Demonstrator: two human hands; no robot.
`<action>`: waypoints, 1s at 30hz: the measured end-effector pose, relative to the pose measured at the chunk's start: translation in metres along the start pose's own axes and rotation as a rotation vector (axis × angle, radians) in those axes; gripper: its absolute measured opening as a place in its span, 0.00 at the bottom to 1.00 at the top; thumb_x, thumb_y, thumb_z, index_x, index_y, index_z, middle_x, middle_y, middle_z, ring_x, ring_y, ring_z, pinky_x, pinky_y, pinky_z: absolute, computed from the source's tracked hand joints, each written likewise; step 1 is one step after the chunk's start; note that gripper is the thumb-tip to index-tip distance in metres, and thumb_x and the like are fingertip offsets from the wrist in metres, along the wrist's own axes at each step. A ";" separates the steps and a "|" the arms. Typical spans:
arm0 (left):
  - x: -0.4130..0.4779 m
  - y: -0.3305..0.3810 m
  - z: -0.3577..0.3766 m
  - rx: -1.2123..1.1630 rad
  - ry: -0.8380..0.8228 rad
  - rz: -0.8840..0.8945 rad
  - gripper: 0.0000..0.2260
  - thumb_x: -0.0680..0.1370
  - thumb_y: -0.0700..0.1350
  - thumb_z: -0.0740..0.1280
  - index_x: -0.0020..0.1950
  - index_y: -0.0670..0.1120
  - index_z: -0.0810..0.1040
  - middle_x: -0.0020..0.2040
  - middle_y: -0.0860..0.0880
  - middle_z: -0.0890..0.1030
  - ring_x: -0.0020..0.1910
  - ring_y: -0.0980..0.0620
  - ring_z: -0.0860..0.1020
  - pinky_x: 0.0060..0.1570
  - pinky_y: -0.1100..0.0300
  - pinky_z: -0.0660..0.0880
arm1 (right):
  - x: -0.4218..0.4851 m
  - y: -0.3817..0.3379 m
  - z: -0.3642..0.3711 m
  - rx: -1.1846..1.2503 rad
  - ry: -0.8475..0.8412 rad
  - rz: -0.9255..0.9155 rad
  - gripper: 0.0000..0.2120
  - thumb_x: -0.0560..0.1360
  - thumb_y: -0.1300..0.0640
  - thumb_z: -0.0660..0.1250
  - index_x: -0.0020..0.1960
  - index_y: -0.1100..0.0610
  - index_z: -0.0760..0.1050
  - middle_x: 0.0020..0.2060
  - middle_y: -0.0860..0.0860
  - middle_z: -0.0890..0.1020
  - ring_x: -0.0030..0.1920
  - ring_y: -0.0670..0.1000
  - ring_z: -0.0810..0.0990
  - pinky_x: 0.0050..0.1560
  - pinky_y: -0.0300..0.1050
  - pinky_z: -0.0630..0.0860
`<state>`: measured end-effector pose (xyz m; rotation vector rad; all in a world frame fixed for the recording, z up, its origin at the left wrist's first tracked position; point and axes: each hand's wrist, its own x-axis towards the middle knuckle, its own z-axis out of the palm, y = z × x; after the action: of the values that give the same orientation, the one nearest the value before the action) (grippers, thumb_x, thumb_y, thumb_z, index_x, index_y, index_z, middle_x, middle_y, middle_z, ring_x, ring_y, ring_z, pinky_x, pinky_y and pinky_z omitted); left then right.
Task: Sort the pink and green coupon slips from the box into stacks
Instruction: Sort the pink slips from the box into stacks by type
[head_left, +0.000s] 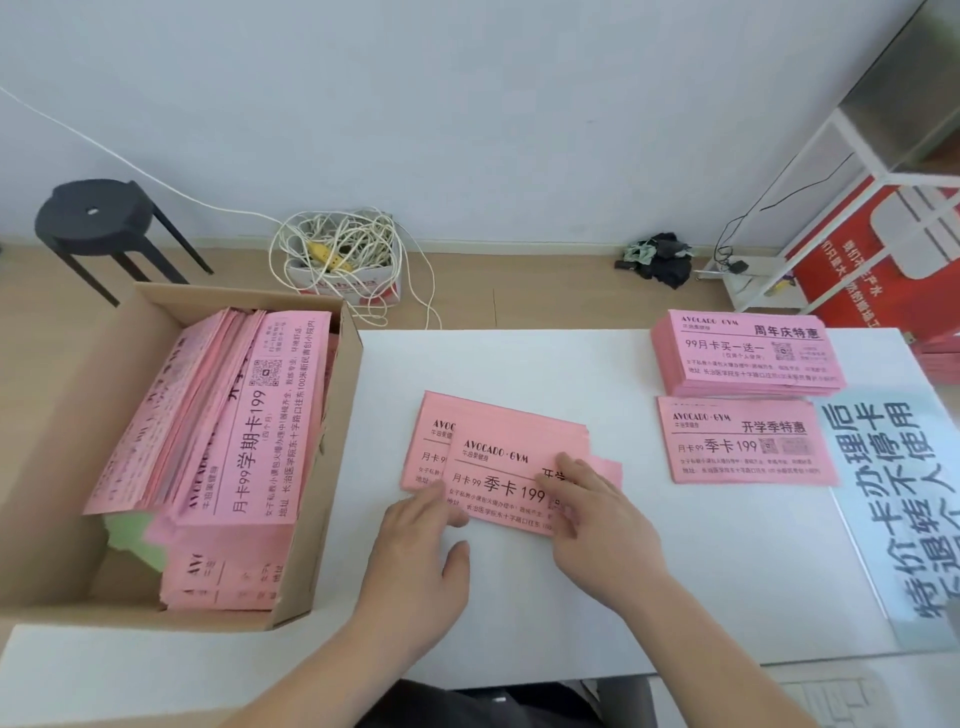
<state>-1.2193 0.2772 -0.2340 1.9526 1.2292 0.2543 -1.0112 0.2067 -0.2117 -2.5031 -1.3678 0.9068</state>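
While both hands are working over the middle of the desk (675, 571), a loose bunch of pink slips (498, 441) is lying under them, fanned and skewed, with corners poking out at the right. The left hand (415, 551) is resting with straight fingers against the bunch's near left edge, thumb spread aside, gripping nothing. The right hand (602, 519) is lying flat on the top slip, fingers extended and pressing down, nothing pinched either.

To my eye that pairing is making sense: one hand is acting as a stop at the edge while the other is pinning the thin sheets so they are not sliding about while being squared or read.

The cardboard box (337, 415) is sitting just beside the desk's left edge, within easy reach of the left hand. It is holding many pink coupons (260, 415) leaning on edge, with a few green slips (132, 535) showing underneath at its near left.

Over on the right, well apart from the hands, two pink stacks are lying one behind the other. The far stack (748, 353) is looking thick and the near stack (743, 447) much thinner. Each is showing a different headline, which suggests sorting by print as well as colour. The top slip under the right hand is appearing to match the near stack's wording, so I am guessing it is bound there. No green stack is showing on the desk yet.
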 end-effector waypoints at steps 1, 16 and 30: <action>0.003 0.007 -0.001 -0.088 -0.001 -0.088 0.13 0.78 0.41 0.69 0.59 0.55 0.77 0.69 0.64 0.69 0.69 0.63 0.65 0.73 0.61 0.62 | 0.001 0.002 0.001 0.027 -0.003 0.005 0.25 0.80 0.55 0.59 0.74 0.34 0.68 0.76 0.27 0.57 0.78 0.34 0.54 0.71 0.41 0.68; 0.050 0.030 -0.011 -0.628 0.084 -0.425 0.06 0.80 0.42 0.70 0.55 0.51 0.82 0.51 0.55 0.86 0.52 0.55 0.83 0.49 0.62 0.75 | 0.008 0.020 -0.001 0.296 -0.089 0.041 0.26 0.81 0.60 0.58 0.75 0.41 0.70 0.73 0.25 0.61 0.73 0.28 0.57 0.75 0.34 0.58; 0.016 0.016 0.011 0.117 -0.031 0.315 0.10 0.81 0.53 0.64 0.59 0.58 0.82 0.52 0.59 0.77 0.52 0.56 0.77 0.49 0.55 0.78 | -0.003 -0.010 -0.012 0.426 -0.051 0.124 0.28 0.69 0.25 0.67 0.55 0.46 0.82 0.60 0.26 0.75 0.56 0.35 0.78 0.57 0.43 0.75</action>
<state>-1.1945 0.2819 -0.2334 2.2420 0.9304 0.3156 -1.0128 0.2121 -0.1971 -2.2644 -0.9174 1.1534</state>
